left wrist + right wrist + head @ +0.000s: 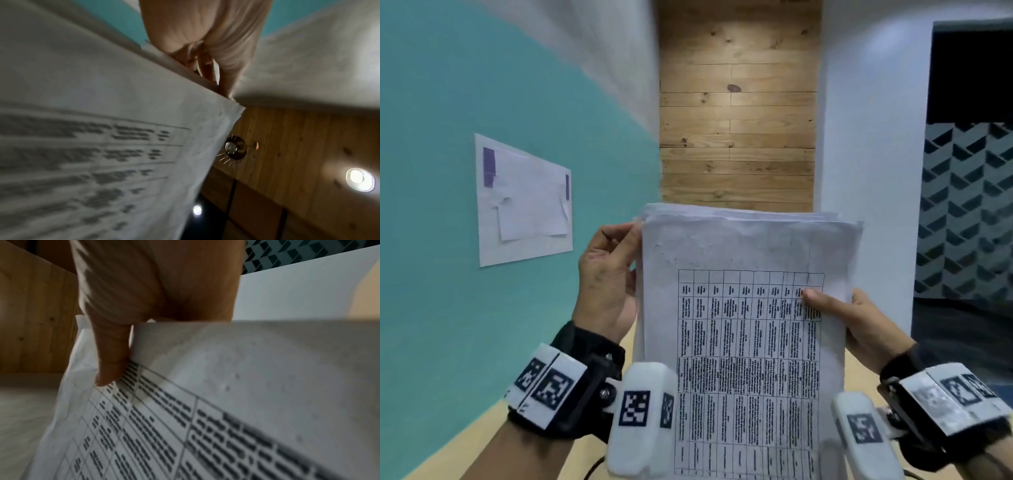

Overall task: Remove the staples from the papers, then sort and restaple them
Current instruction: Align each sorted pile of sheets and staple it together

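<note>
Between two hands, left hand (606, 277) and right hand (859, 322) pinch one paper stack (743, 308).

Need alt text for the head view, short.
Two hands hold a stack of papers upright, top sheet a printed table: left hand at its left edge, right hand gripping the right edge, thumb on the page. Behind are a teal wall with a taped sheet and a wood panel.

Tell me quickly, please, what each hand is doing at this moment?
Left hand: holds the left edge of the stack of papers.
Right hand: grips the stack's right edge, thumb on the printed table.
</note>
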